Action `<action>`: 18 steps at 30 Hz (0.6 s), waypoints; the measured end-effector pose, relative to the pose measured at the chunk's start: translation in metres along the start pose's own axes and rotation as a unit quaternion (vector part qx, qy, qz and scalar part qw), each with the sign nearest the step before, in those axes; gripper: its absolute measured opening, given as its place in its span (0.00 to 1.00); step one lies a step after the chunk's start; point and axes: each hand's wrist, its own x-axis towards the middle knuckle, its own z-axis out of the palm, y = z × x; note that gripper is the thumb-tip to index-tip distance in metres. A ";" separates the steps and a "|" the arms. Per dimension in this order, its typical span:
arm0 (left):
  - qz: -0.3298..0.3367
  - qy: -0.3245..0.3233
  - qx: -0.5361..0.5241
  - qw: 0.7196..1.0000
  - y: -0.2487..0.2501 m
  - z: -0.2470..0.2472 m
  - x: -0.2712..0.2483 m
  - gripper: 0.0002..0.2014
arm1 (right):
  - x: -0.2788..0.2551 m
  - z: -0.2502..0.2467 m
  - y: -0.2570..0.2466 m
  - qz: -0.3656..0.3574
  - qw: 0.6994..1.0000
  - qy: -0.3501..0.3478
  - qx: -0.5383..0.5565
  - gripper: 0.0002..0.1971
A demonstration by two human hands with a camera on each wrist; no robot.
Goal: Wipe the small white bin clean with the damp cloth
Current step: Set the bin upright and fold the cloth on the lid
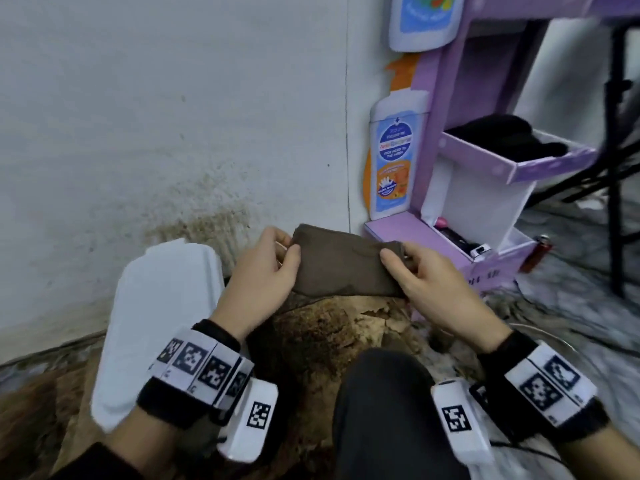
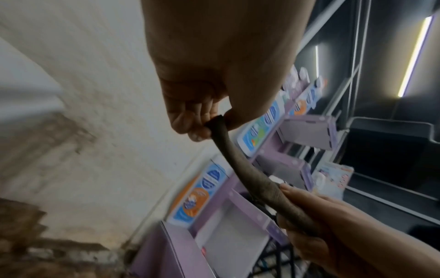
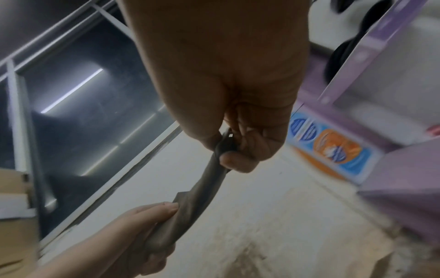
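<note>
A brown cloth (image 1: 341, 265) is stretched flat between both hands in front of the white wall. My left hand (image 1: 273, 258) pinches its left end between thumb and curled fingers, seen close in the left wrist view (image 2: 209, 124). My right hand (image 1: 408, 268) pinches the right end, with the cloth (image 3: 204, 188) running down from the fingers (image 3: 238, 161). The small white bin (image 1: 162, 327) lies on its side at the lower left, below and left of the left hand. Its opening is hidden.
A purple cardboard display stand (image 1: 485, 161) with shelves stands at the right against the wall (image 1: 138, 116). A brown stained mat or rubble (image 1: 322, 334) lies under the hands. My dark-trousered knee (image 1: 388, 410) is at the bottom centre. Black metal legs (image 1: 620, 168) stand far right.
</note>
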 end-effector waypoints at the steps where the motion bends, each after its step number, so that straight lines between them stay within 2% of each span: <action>1: 0.013 -0.022 0.001 1.000 0.007 0.013 0.008 0.07 | -0.003 -0.011 0.014 0.008 1.000 0.011 -0.002 0.17; 5: 0.053 -0.107 0.017 0.993 0.031 0.073 0.035 0.05 | -0.025 -0.050 0.068 0.048 0.997 0.061 0.008 0.17; 10: 0.105 -0.214 0.020 0.971 0.048 0.161 0.057 0.03 | -0.067 -0.079 0.136 0.131 0.987 0.089 0.035 0.14; 13: 0.135 -0.273 0.043 0.952 0.047 0.218 0.062 0.03 | -0.099 -0.084 0.171 0.194 0.974 0.111 0.028 0.17; 18: 0.133 -0.351 0.051 0.925 0.036 0.307 0.051 0.05 | -0.151 -0.067 0.234 0.272 0.950 0.154 -0.005 0.19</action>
